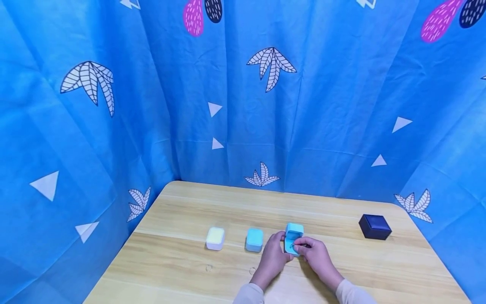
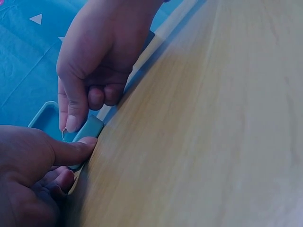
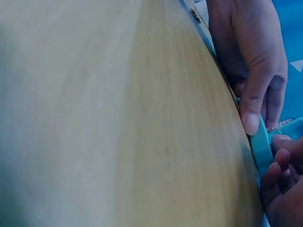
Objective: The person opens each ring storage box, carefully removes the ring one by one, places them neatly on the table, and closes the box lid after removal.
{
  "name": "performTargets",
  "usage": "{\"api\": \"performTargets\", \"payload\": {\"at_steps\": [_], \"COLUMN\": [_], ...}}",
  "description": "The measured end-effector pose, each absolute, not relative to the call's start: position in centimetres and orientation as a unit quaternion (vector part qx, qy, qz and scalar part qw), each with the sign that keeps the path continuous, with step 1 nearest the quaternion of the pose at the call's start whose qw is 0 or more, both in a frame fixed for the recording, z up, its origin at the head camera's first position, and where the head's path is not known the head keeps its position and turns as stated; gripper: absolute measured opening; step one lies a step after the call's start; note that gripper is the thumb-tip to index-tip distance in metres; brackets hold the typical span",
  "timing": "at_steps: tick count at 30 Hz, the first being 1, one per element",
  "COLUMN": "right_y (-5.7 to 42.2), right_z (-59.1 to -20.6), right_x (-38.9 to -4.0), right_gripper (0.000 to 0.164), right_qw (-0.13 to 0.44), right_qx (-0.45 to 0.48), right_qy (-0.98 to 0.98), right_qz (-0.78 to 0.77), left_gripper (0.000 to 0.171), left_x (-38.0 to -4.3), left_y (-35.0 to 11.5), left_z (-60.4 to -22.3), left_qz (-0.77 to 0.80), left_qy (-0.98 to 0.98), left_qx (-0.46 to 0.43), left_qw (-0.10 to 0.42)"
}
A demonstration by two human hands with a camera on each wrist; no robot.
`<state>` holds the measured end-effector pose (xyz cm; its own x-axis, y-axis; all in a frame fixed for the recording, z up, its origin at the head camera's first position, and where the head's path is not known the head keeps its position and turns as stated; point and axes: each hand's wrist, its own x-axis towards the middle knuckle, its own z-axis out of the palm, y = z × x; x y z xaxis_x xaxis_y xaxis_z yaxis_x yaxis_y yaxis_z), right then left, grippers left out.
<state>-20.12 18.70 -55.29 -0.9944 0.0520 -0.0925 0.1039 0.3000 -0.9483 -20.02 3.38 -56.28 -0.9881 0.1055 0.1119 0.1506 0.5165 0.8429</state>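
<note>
A turquoise ring box (image 1: 294, 230) stands on the table with its lid raised. My left hand (image 1: 271, 256) grips the box from the left, the thumb at its front edge. From the right, my right hand (image 1: 318, 257) reaches over the open box. Between its thumb and index finger it pinches a ring (image 2: 63, 134), held right at the box's inside. Seen from the left wrist, the thumb of my left hand (image 2: 28, 165) lies along the box's edge (image 2: 90, 126), just below the right hand (image 2: 106, 52).
Left of the open box stand a closed turquoise box (image 1: 254, 240) and a white box with a pale yellow top (image 1: 215, 238). Two thin rings, one at the left (image 1: 209, 268), lie in front of them. A dark box (image 1: 375, 226) sits far right. Blue curtains (image 1: 322, 84) surround the wooden table (image 1: 171, 236).
</note>
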Motion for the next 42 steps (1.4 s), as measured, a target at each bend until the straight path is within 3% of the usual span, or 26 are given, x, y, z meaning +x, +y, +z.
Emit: {"api": "performTargets", "payload": {"at_steps": [22, 42], "right_y": [18.7, 19.1], "right_z": [-55.1, -54.4], "right_x": [-19.7, -17.2], "right_gripper": [0.023, 0.019], "right_qw": [0.020, 0.035], "right_qx": [0.096, 0.091], "right_qy": [0.757, 0.791], "right_qz": [-0.646, -0.604], "left_gripper": [0.067, 0.067], "left_x": [-19.9, -19.9], "left_y": [3.6, 3.3], "left_z": [-56.3, -55.8], "left_qz": [-0.490, -0.493], "left_qy": [-0.869, -0.867], "left_qx": [-0.063, -0.071], "left_qw": [0.010, 0.018]}}
